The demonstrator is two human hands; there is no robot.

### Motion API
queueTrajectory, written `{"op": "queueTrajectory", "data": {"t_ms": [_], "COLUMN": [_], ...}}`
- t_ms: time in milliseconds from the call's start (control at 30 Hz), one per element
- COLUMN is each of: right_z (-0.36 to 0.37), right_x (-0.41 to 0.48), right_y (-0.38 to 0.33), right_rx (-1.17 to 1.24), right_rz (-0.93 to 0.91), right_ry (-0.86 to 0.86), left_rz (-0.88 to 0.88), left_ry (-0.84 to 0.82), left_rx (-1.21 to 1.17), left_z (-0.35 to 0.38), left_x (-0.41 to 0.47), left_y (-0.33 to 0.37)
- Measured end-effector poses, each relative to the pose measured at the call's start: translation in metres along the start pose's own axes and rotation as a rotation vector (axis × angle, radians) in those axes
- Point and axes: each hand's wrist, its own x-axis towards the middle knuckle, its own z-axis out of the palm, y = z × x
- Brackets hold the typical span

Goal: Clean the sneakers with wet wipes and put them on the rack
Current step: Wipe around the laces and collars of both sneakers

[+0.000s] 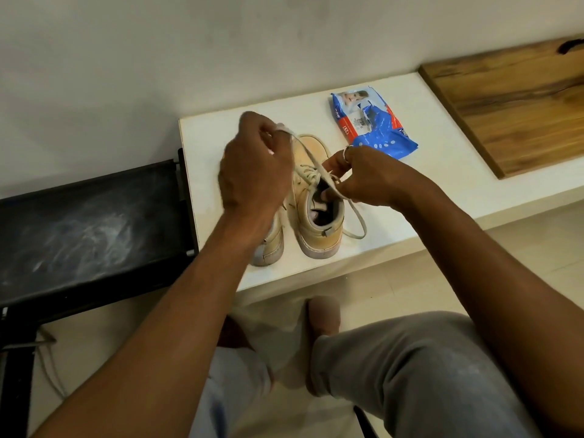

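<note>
head view, steeply down, close above bench [221, 128]

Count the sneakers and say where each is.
2, both on the white ledge: one sneaker stands nearer the wipes pack; the other sneaker sits beside it, mostly hidden under the left hand.

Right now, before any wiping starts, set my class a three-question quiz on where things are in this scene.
1. Multiple choice: what does the left hand hold up? A a wet wipe; B a white shoelace; C a brush.
2. True or false: the blue plastic wet-wipe pack lies on the same white ledge as the beige lace-up sneakers.
3. Fill in: left of the ledge stands the dusty black ____.

Key: 1 B. 2 True. 3 rack.
</note>
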Motion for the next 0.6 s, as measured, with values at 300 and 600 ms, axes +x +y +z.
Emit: {"op": "queueTrajectory", "data": {"t_ms": [300,600], "right_z": [0.004,0.006], "right_x": [0.007,0.007], "right_y": [0.005,0.003], "right_rx": [-0.082,-0.132], "right_rz": [0.060,0.038], "right_ry": [0.073,0.105], "left_rz": [-0.037,0.189], "left_ry": [0.146,-0.491], "left_rx": [0.171,0.315], "left_z": [-0.015,0.018], "left_x": [0.017,-0.012], "left_y": [-0.023,-0.007]}}
